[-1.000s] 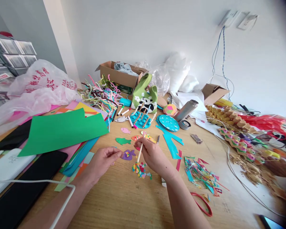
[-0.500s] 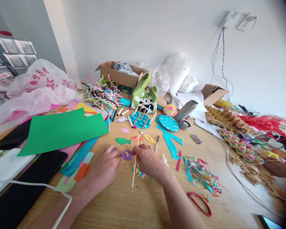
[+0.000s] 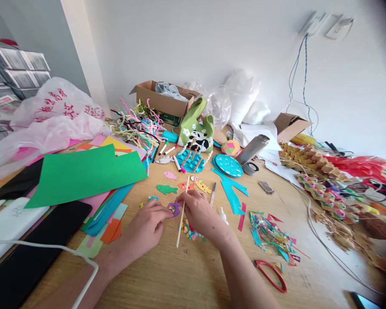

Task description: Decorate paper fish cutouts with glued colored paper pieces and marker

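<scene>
My left hand (image 3: pixel 146 227) rests on the wooden table (image 3: pixel 180 274), its fingertips pinching a small purple paper fish (image 3: pixel 173 209). My right hand (image 3: pixel 199 212) is closed around a thin wooden stick (image 3: pixel 182 213) that slants from beside the fish down towards me. The two hands meet at the purple fish. Under my right hand lies a little heap of coloured paper dots (image 3: pixel 189 231). Just beyond the hands lie a green paper fish (image 3: pixel 166 189), an orange fish (image 3: pixel 183 186) and a yellow spotted fish (image 3: pixel 202 186).
A green sheet (image 3: pixel 83 174) tops a stack of coloured paper at left, with black tablets (image 3: pixel 35 253) and a white cable (image 3: pixel 83 266). Red scissors (image 3: pixel 272 274) and paper scraps (image 3: pixel 270 236) lie at right. Pipe cleaners (image 3: pixel 135 124), a cardboard box (image 3: pixel 162 101) and a panda bag (image 3: pixel 196 133) stand behind.
My right hand swung the stick from pointing down at the dots to lying slanted across the table. Both hands closed in on the purple fish, and my left hand took hold of it.
</scene>
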A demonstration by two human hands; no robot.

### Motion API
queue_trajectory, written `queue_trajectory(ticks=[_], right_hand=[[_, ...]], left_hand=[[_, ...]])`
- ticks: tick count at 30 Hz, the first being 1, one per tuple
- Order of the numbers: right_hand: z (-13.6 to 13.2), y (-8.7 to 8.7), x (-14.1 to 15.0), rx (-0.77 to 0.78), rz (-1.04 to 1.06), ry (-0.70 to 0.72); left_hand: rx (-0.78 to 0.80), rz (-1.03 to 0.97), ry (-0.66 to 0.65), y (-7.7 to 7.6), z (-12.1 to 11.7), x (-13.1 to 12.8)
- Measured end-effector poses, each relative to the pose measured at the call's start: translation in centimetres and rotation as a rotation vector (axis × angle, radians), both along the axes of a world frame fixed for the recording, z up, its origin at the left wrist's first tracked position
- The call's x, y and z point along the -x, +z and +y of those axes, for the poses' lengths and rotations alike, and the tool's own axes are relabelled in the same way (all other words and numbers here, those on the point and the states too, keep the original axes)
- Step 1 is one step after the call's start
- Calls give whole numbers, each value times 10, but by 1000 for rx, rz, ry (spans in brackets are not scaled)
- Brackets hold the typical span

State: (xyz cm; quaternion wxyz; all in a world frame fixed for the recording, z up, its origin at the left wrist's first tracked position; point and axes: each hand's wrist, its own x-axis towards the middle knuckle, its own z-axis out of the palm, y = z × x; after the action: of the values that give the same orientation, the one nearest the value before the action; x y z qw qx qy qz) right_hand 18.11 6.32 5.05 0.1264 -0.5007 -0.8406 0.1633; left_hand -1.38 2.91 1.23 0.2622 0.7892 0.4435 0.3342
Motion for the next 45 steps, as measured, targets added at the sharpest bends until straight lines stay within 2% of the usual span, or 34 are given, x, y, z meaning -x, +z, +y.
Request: queue_trajectory(ticks=[3,6,9,12,19,26,31,45], right_hand=[[-1,7,1,2,285,-43],[-4,11,4,77,550,-68],[-5,7,12,81,656,-67],[-5,-2,21,81,651,-53],[-6,-16,32,50,506,-64],[-8,-16,36,67,522,-25],[-12,-19,44,81,563,21],[-15,-25,53,26,500,71]], left_hand=[[-13,-207,246,0,7,8],[-38,-288,403,3,12,16],[-51,-382,528,8,12,19],[-25,-500,599,10,10,18],[-30,-741,623,7,12,16],[-42,-854,653,11,10,13],[-22,-868,658,12,11,13],[15,-866,653,15,10,11]])
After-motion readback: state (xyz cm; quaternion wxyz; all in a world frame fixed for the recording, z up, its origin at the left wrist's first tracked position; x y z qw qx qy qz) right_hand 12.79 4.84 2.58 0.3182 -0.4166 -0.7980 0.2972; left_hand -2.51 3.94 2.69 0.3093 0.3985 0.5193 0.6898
